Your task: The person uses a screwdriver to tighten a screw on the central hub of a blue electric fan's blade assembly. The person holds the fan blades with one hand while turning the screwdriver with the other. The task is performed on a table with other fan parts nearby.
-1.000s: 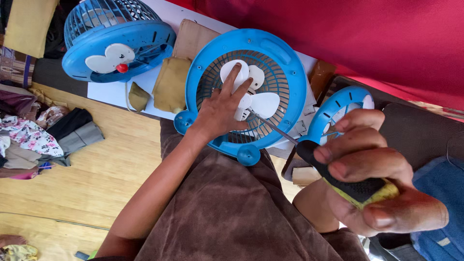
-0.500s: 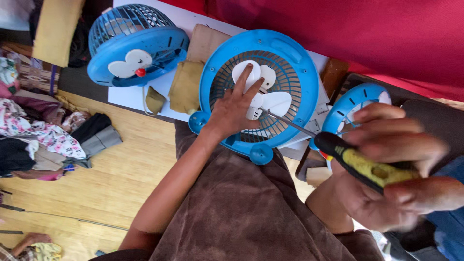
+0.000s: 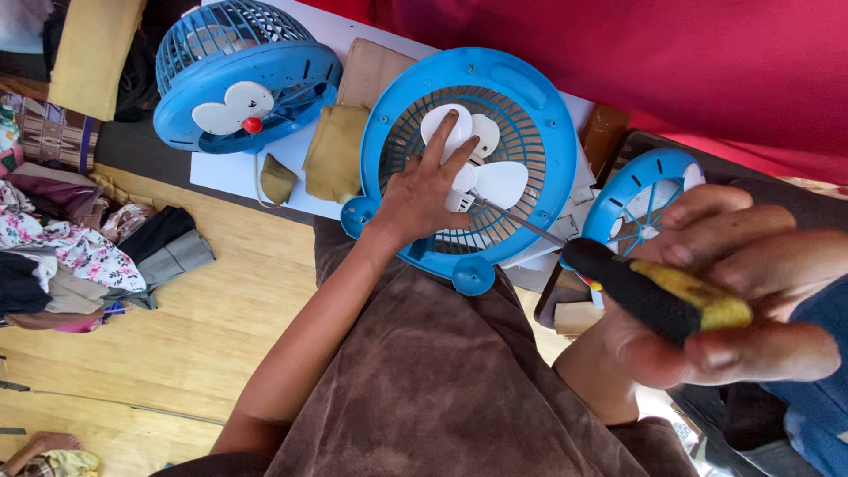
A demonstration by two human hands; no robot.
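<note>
Since half a second ago your view has closed in, and your right hand [image 3: 724, 300] with the screwdriver [image 3: 658, 296] now fills the lower right of the frame, while your left hand [image 3: 428, 190] has stayed on the fan. Nearest you, the right hand is wrapped around the black and yellow handle, fingers curled over the top and thumb beneath. The screwdriver's long axis runs from lower right up to the left, its thin shaft pointing at the white blades [image 3: 481, 172] in the middle of the open blue fan [image 3: 459, 159], which lies face up at centre frame on your brown-covered lap [image 3: 442, 380]. Your left hand lies spread and flat on the grille, two fingers reaching onto the blades. Keep that hand pressing so the blades cannot turn, and hold the shaft in line with the hub rather than slanting across it. Beyond, at upper left, a second blue fan [image 3: 243, 75] rests on a white board [image 3: 216, 168].
</note>
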